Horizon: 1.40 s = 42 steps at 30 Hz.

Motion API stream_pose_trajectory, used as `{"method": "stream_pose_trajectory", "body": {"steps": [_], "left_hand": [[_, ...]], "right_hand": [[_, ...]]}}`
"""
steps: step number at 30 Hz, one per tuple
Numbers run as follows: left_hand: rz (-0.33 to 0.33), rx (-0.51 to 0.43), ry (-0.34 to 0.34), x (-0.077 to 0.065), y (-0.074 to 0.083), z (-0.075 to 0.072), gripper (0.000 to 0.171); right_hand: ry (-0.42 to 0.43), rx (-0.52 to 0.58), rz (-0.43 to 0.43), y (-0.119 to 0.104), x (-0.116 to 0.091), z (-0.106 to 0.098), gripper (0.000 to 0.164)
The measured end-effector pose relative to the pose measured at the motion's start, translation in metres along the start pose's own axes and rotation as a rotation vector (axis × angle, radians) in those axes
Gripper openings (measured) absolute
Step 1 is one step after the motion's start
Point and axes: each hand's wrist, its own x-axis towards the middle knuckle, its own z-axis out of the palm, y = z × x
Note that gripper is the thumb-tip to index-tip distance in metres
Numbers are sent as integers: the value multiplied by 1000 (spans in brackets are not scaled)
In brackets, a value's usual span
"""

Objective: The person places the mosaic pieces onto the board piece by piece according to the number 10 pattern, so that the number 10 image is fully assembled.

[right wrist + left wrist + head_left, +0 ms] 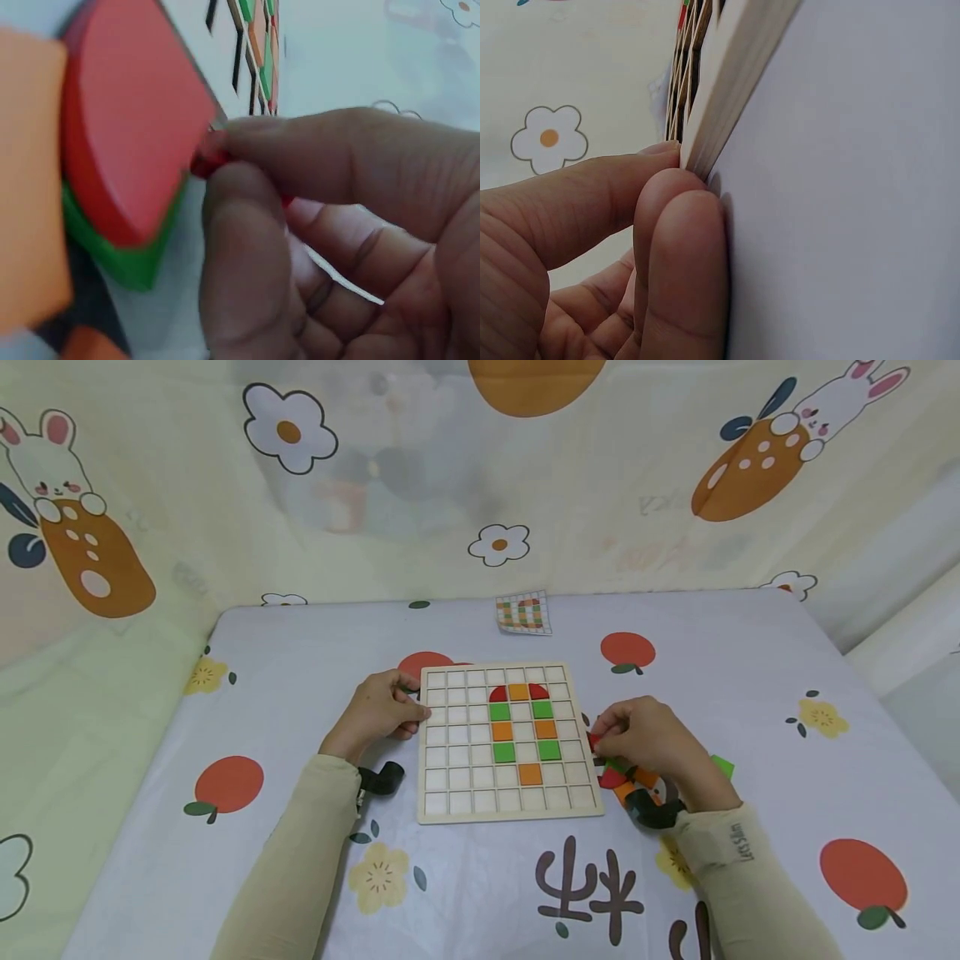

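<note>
my right hand (647, 739) partly hides the loose pieces (611, 778) and the red piece (205, 157) it pinches, and a blurred orange piece (30, 180) runs off the right wrist view's left edge.

On my screen the grid board (510, 818) looks to be pale wood, smooth and matt. The red piece (142, 112) at the right has a smooth, even face; wood or plastic, I cannot tell. The far card (522, 612) seems thin paper. The table cover (262, 893) appears smooth, with a faint sheen. Both sleeves (296, 860) are matt cloth.
</note>
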Motion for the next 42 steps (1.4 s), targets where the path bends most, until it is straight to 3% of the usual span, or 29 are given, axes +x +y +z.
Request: {"method": "stream_pose_trajectory", "body": {"steps": [7, 14, 19, 28, 35, 42], "left_hand": [[-3, -16, -6, 2, 0, 3, 48], [-5, -24, -5, 2, 0, 5, 47], [-5, -27, -7, 2, 1, 5, 46], [-2, -31, -7, 2, 0, 3, 47], [-7, -35, -3, 0, 0, 1, 47], [-14, -31, -2, -2, 0, -1, 47]], "right_hand": [[-64, 143, -92, -3, -3, -2, 17], [-223, 281, -207, -19, -1, 20, 17], [-286, 289, -214, -32, 4, 36, 14], [-284, 264, -189, -44, 8, 54, 7], [-260, 199, -244, -46, 10, 63, 4], [-235, 159, -236, -50, 10, 67, 3]]}}
